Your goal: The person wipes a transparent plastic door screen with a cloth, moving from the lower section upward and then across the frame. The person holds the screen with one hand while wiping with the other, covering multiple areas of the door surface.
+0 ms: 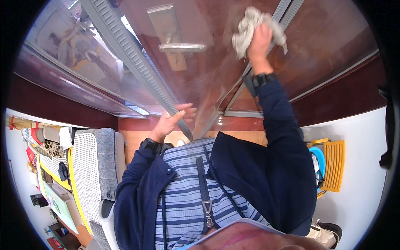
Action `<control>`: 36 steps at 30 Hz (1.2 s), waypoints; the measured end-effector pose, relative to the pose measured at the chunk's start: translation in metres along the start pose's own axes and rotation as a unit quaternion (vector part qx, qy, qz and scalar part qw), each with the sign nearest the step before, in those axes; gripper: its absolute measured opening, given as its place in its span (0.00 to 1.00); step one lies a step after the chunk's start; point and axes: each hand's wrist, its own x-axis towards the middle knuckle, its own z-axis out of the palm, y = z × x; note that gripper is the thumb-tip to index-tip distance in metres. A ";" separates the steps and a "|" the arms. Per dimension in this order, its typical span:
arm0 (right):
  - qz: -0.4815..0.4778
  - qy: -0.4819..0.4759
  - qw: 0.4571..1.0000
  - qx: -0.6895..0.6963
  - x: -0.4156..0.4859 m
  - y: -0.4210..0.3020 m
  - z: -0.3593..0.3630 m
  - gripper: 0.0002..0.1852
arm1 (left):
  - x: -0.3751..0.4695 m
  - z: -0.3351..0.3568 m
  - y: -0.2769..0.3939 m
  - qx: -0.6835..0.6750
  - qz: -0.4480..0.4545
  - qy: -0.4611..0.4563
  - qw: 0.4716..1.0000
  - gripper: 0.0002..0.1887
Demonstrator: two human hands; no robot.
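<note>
A crumpled pale cloth (pixel 248 31) is bunched under my right hand (pixel 261 40), which presses it against the upper right of a reddish-brown glossy door panel (pixel 212 62), by its grey edge strip. My left hand (pixel 172 120) grips the lower part of the door's grey ribbed edge (pixel 137 59), thumb on the near side and fingers behind. Between the two hands, a silvery lever door handle (pixel 182 47) sticks out from its metal plate. Dark bands circle both wrists.
Glass panels (pixel 78 53) in grey frames stand at the left. A grey sofa (pixel 107 162) lies lower left. At the right are a yellow slatted chair (pixel 334 165) with a blue basin (pixel 318 165) and a white wall (pixel 359 150). Wood-coloured floor shows below the door.
</note>
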 end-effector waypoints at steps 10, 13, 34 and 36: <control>0.086 -0.151 0.984 -0.029 -0.025 -0.020 -0.039 0.15 | 0.000 -0.006 -0.002 0.042 0.001 0.033 0.999 0.20; -0.053 0.034 0.998 0.009 0.090 0.002 -0.046 0.23 | -0.006 -0.011 0.000 0.022 -0.015 0.043 0.999 0.20; 0.310 -0.171 0.821 0.447 -0.105 -0.148 -0.002 0.15 | 0.010 -0.004 -0.008 0.054 0.025 0.160 0.985 0.19; 0.182 -0.132 0.909 0.351 -0.094 -0.185 -0.016 0.17 | 0.008 -0.007 -0.006 0.075 0.065 0.143 0.985 0.17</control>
